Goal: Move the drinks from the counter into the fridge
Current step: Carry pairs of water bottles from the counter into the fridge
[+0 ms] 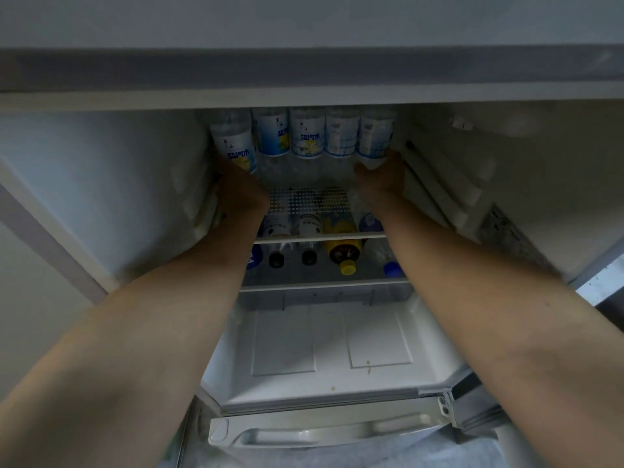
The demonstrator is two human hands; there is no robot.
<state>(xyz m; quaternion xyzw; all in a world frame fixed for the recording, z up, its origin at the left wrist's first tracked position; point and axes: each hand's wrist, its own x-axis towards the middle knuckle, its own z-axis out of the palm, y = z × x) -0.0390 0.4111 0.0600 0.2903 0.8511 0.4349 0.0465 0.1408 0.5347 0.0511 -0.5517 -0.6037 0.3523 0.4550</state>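
I look into the open fridge (101,184). Several clear bottles with blue and white labels stand in a row at the back of the upper glass shelf (317,235). My left hand (241,190) grips the leftmost bottle (236,143) near its base. My right hand (383,179) grips the rightmost bottle (376,136) near its base. Both forearms reach in from the lower corners. Fingers are mostly hidden behind the bottles.
On the shelf below lie several bottles on their sides, among them a yellow one with a yellow cap (342,248) and one with a blue cap (391,268). A pale crisper drawer (324,430) sits at the bottom. Shelf rails (439,194) line the right wall.
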